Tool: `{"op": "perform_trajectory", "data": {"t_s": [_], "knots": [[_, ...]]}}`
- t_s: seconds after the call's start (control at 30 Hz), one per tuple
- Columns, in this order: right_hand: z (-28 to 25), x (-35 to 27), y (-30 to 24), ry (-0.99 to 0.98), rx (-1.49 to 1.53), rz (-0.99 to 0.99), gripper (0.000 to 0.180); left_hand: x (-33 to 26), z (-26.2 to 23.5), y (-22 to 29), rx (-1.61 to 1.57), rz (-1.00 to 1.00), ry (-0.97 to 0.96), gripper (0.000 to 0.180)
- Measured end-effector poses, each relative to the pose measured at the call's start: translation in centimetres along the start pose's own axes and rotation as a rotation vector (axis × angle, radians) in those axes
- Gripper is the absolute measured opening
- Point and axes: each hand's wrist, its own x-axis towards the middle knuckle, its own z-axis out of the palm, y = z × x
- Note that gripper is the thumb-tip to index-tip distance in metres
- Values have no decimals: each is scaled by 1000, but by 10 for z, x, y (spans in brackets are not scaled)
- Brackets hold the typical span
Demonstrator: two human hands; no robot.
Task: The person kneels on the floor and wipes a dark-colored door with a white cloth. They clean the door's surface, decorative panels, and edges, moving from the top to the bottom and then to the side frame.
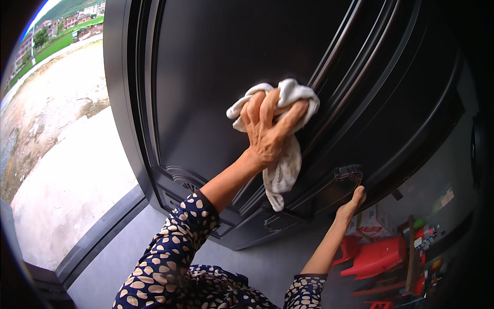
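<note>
Cloth (284, 170): in the head view, white and bunched, lying against the flat panel of a dark door (216, 62) beside its raised mouldings (342, 56); one end hangs loose below the wrist.
Left hand (265, 135): clutching the cloth, fingers spread and bent into its folds, back of the hand toward the camera.
Right hand (351, 205): well apart from the left, thumb raised beside a dark ornate fitting (348, 173) on the door; most of its fingers are hidden, so I cannot tell whether it grips the door or only rests there.
Step at the door: looks like a wiping stroke over the panel, judging by the pressed, bunched cloth.
Next stroke: would call for even pressure, the loose end kept gathered, and the door held steady as the cloth meets the mouldings.
Carton (374, 225): white and red, at the lower right behind red chairs (383, 255); its contents cannot be made out.
Wooden frame (413, 257): stands beside the chairs, with small coloured items near it, too small to identify.
</note>
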Motion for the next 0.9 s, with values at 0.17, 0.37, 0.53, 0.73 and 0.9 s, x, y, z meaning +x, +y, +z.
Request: {"op": "perform_trajectory", "data": {"t_s": [0.17, 0.37, 0.53, 0.73, 0.9], "knots": [[-7, -1, -2, -38, 20, -4, 61, -61, -21, -7, -107, -3, -200, 59], [-5, -3, -6, 5, -37, 53, 60, -157, -61, -14, -121, -29, -491, 60], [-5, 0, -11, -86, -36, 60, 68, -213, -88, -27, 28, -50, -522, 50], [0, 0, -20, -64, -62, 82, 74, -189, -76, -33, -29, -248, -318, 58], [15, -9, -29, -23, -83, 44, 70, -37, -30, -16, 187, -226, -28, 62]]}}
